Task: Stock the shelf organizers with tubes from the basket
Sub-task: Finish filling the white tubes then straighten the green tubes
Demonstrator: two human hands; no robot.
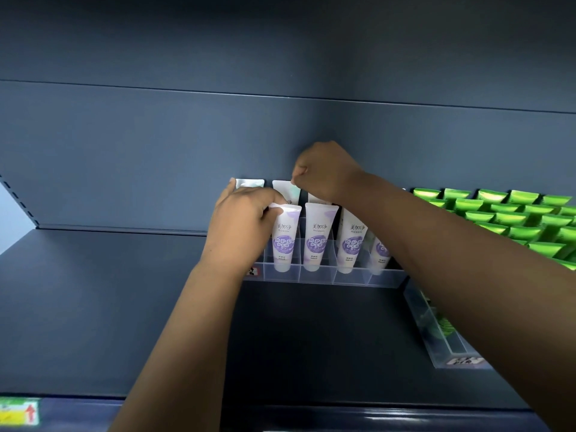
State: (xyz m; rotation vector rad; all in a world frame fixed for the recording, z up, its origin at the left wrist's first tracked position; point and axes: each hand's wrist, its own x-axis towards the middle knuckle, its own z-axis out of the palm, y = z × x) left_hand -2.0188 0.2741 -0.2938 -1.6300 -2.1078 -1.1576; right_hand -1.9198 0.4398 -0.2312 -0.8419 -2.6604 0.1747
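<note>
A clear acrylic organizer (318, 275) stands on the dark shelf, with several white-and-purple tubes upright in its slots. My left hand (240, 226) pinches the top corner of the front-left purple tube (284, 238). My right hand (327, 173) reaches over the rows and pinches the top edge of a back-row white tube (285, 190). Another back-row tube (249, 183) shows above my left hand. The basket is out of view.
Many green tubes (511, 213) fill the organizer to the right, and a second clear organizer (448, 347) runs toward the shelf's front at right. The dark shelf surface (93, 307) stretches left. A price label (20, 411) sits on the front rail.
</note>
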